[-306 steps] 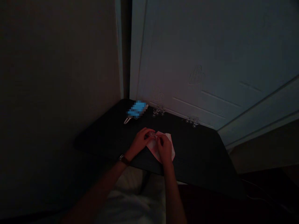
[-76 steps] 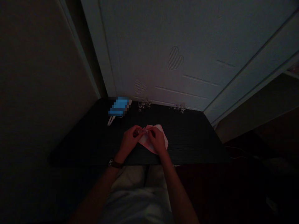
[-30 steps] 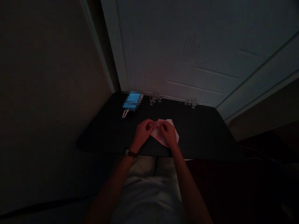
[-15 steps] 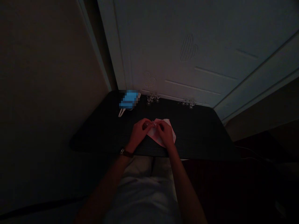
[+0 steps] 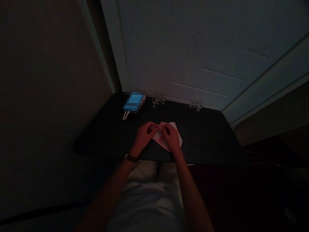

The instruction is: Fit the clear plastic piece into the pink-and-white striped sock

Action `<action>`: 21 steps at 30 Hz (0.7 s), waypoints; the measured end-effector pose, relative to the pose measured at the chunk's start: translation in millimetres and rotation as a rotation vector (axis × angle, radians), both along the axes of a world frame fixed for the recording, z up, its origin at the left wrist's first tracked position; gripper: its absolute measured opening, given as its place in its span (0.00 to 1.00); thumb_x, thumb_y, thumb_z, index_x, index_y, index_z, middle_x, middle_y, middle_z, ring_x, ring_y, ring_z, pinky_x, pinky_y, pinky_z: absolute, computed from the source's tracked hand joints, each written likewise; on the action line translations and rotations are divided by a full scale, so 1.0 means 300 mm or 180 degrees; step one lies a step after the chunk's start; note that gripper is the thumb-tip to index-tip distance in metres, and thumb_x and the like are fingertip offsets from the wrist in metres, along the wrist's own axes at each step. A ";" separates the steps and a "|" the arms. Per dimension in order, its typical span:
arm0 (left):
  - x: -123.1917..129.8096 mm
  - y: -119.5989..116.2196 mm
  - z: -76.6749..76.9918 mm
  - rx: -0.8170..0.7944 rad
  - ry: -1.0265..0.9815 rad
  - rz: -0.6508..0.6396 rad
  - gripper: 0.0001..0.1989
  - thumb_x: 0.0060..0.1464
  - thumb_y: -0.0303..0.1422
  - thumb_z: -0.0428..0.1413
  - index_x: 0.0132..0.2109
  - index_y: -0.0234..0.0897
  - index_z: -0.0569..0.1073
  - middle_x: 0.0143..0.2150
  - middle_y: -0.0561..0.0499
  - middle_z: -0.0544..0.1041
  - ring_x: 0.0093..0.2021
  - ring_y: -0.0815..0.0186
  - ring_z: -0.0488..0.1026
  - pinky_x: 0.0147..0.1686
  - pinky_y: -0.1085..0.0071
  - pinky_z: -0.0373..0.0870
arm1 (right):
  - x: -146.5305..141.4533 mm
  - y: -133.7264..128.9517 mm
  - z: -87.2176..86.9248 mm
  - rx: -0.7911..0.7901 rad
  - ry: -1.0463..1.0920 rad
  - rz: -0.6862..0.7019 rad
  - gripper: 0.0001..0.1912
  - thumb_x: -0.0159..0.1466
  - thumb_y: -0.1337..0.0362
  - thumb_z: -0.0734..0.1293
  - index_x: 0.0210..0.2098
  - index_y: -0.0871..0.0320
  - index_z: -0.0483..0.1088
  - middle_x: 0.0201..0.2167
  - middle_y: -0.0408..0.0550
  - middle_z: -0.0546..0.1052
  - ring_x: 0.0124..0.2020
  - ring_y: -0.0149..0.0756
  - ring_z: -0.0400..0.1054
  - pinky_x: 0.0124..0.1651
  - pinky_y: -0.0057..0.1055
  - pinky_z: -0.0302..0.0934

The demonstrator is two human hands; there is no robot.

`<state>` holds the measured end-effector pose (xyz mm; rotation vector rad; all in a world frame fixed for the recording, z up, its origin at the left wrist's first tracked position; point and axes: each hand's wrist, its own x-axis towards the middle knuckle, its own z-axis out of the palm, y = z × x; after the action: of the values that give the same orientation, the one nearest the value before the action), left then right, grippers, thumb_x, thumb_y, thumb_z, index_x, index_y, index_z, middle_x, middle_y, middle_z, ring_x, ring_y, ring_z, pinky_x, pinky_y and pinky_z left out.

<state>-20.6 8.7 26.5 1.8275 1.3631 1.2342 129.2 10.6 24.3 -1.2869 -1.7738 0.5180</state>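
A pale pink sheet, cloth or paper (image 5: 158, 140), lies on the dark table near its front edge, under my hands. My left hand (image 5: 144, 133) is closed in a pinch at the sheet's upper left corner; a small glint shows within its curled fingers. Just across from it, my right hand (image 5: 171, 135) pinches too, resting over the sheet. The fingertips of both hands nearly meet around something small that is too dark to name. A watch or bracelet (image 5: 130, 157) circles my left wrist.
A phone-like device with a blurred blue screen (image 5: 134, 101) and a white loop stands at the table's (image 5: 103, 135) back left. Two clusters of small shiny round pieces, one left (image 5: 158, 100) and one right (image 5: 196, 105), lie along the white panel (image 5: 169, 48) behind.
The view has shifted very slightly. Both hands keep the same pinched pose over the pink sheet.
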 end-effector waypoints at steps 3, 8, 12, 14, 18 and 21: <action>-0.002 -0.001 0.000 -0.0008 0.0033 -0.0007 0.08 0.51 0.36 0.53 0.37 0.39 0.69 0.33 0.52 0.73 0.34 0.66 0.70 0.33 0.71 0.67 | 0.000 0.000 0.002 0.0041 0.0015 0.0026 0.08 0.60 0.66 0.57 0.33 0.56 0.67 0.32 0.45 0.72 0.34 0.35 0.65 0.38 0.30 0.57; -0.002 -0.003 0.003 0.0068 0.0021 0.0017 0.07 0.51 0.36 0.52 0.37 0.39 0.69 0.33 0.53 0.72 0.33 0.66 0.70 0.33 0.72 0.66 | 0.000 0.002 0.002 0.0033 -0.0042 -0.0011 0.07 0.60 0.66 0.57 0.31 0.56 0.67 0.31 0.45 0.72 0.33 0.35 0.65 0.37 0.30 0.57; -0.004 -0.002 0.005 0.0151 0.0060 0.0087 0.07 0.50 0.35 0.53 0.36 0.38 0.70 0.33 0.52 0.72 0.34 0.66 0.69 0.33 0.71 0.66 | 0.000 0.000 0.001 0.0059 0.0003 0.0003 0.08 0.60 0.66 0.57 0.32 0.56 0.67 0.31 0.45 0.72 0.34 0.35 0.65 0.37 0.29 0.57; -0.006 0.000 0.004 0.0156 0.0059 0.0111 0.07 0.50 0.35 0.53 0.36 0.38 0.70 0.34 0.52 0.72 0.34 0.66 0.69 0.33 0.71 0.66 | 0.000 -0.001 0.001 0.0061 0.0015 0.0008 0.08 0.60 0.66 0.57 0.32 0.56 0.67 0.32 0.45 0.72 0.34 0.34 0.65 0.37 0.29 0.57; -0.010 0.007 -0.004 0.0102 0.0074 0.0226 0.08 0.49 0.37 0.54 0.35 0.38 0.70 0.33 0.52 0.72 0.33 0.66 0.69 0.32 0.71 0.66 | -0.001 0.001 0.002 0.0041 -0.0023 0.0009 0.08 0.60 0.67 0.57 0.31 0.56 0.67 0.31 0.45 0.72 0.34 0.34 0.65 0.37 0.29 0.57; -0.013 0.012 -0.012 0.0026 0.0043 0.0449 0.10 0.47 0.40 0.55 0.30 0.37 0.67 0.29 0.53 0.71 0.30 0.67 0.69 0.30 0.72 0.64 | 0.000 0.003 0.001 0.0037 -0.0017 0.0023 0.08 0.60 0.67 0.57 0.32 0.57 0.67 0.31 0.45 0.72 0.33 0.34 0.65 0.37 0.28 0.57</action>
<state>-24.4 12.2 23.0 1.7737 1.5188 1.3020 129.1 11.4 24.6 -1.2754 -1.7842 0.5080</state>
